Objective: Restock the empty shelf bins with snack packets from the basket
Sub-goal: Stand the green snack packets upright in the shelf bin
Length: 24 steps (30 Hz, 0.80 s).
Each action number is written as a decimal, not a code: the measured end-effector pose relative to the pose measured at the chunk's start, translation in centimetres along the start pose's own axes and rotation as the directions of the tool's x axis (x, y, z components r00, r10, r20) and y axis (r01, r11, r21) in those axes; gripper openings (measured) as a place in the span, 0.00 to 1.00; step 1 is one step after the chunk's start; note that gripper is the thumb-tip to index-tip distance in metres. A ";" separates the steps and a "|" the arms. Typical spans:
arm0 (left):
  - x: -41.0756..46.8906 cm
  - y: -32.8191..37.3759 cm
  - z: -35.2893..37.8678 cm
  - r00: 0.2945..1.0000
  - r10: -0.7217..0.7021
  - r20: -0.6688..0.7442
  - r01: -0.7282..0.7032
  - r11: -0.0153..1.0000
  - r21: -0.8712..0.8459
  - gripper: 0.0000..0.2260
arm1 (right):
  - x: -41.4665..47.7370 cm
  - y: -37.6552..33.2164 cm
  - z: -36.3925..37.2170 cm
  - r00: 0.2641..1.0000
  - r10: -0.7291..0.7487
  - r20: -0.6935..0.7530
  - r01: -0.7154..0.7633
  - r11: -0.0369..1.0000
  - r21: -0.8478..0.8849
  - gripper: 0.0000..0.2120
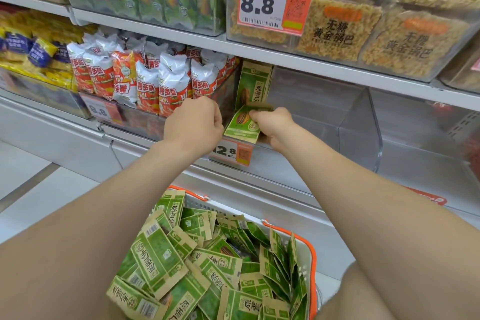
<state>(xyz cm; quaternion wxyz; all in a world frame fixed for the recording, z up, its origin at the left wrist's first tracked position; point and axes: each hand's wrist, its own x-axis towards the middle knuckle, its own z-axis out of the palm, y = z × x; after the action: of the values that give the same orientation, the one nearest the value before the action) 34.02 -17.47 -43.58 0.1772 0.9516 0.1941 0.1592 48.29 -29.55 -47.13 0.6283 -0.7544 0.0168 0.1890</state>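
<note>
At the middle shelf (pixel 135 149), restocking is judged barely begun. A clear empty bin (pixel 319 114) holds one upright packet (pixel 253 83), leaned against its left wall, probably to start a standing row. A second bin (pixel 420 132) to the right holds nothing visible. The neighbouring bin on the left is full of red-and-white bags (pixel 171 80).

Below, the orange-rimmed basket (pixel 309 249) is heaped with loose green packets (pixel 161 260), kept close so each reach is short.

The right hand (pixel 272 125) pinches the held packet (pixel 241 125) by its top edge, tilted at the bin's front lip above the price tag (pixel 231 152). The left hand (pixel 194 122) is curled just beside that packet; its fingers are hidden, so its grip cannot be told.
</note>
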 end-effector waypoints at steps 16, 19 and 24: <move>0.7 -0.9 0.8 0.992 0.124 0.014 -0.124 0.992 0.023 0.06 | 2.2 0.6 2.2 0.987 0.092 0.131 -0.046 0.947 -0.317 0.19; 0.7 -1.0 0.8 0.992 0.125 0.016 -0.125 0.992 0.021 0.05 | 2.2 0.4 2.3 0.980 0.131 0.151 -0.090 0.964 -0.249 0.12; 0.6 -1.0 0.7 0.991 0.136 0.015 -0.137 0.990 0.031 0.06 | 2.0 0.4 2.8 0.958 0.142 0.251 -0.102 0.981 -0.165 0.08</move>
<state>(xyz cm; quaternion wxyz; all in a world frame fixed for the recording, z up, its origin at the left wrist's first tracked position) 34.51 -16.60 -44.47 0.1520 0.9664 0.1300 0.1615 49.35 -26.55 -48.52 0.5535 -0.7657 -0.0338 0.3259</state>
